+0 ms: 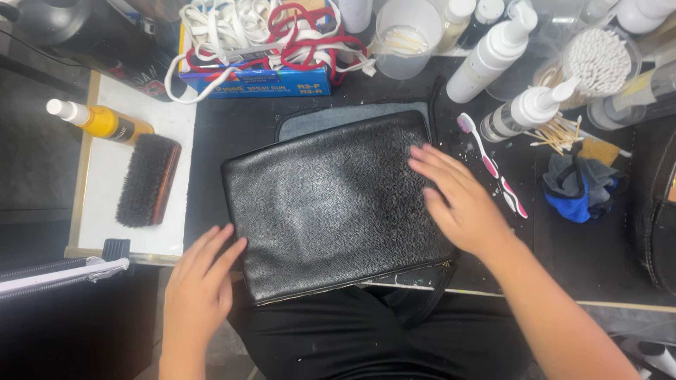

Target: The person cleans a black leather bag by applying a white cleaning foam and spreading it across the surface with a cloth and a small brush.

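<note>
Pouch [331,204], black grained leather, flat, lies at the middle of the dark worktop [598,260], its near edge overhanging the table edge above the person's lap; its long axis runs left to right, slightly skewed, the left end nearer the person, and a zip shows along the near lower edge at the right corner. It rests on a grey cloth [338,116] that shows only along the far edge. Right hand [461,200] lies flat on the pouch's right portion, palm down, fingers spread and extended toward the left and far side, gripping nothing; it is in full contact and is the nearer hand. Left hand [201,288] is open, fingers together and extended, fingertips touching or just at the near left corner of the pouch; contact cannot be confirmed, and it grips nothing. The pouch thus lies between the two hands, right of the left hand and under the right. Surroundings: a toothbrush [493,165], pink and white, lies just beside the right hand on the worktop, apart from the pouch; a blue and grey rag [577,186] lies further right; spray bottles [493,53] and a tub of cotton swabs [598,60] stand along the far edge; a box with tangled laces [260,49] sits beyond the pouch. To the left, on a white tray [105,176], a dark bristle brush [148,179] and a yellow bottle [102,121] lie well apart from the left hand. Nothing lies on the pouch apart from the hands
</note>
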